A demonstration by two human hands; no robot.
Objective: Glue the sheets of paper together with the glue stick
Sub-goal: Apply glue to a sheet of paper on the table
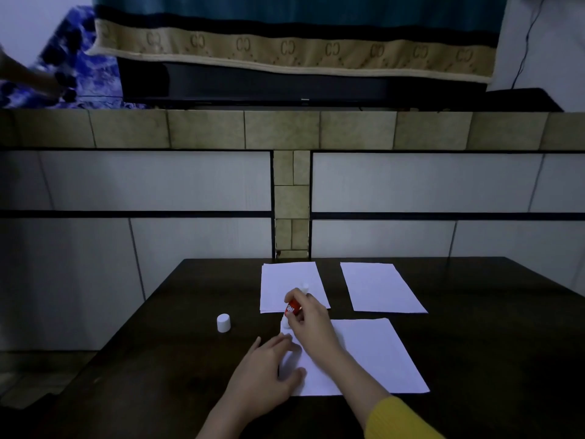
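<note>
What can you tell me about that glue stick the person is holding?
The glue stick is a small tube with a red label bearing white lettering and white ends, seemingly plastic. Its cap is off, standing apart on the dark table to the left. The right hand grips the tube, which tilts with its lower end down at the far left corner of the nearest sheet. Whether the tip touches the paper cannot be told.

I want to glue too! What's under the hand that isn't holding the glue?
The left hand presses on the near white paper sheet, with its heel over the dark wooden table. The hand covers that corner, so any glue there cannot be seen.
</note>
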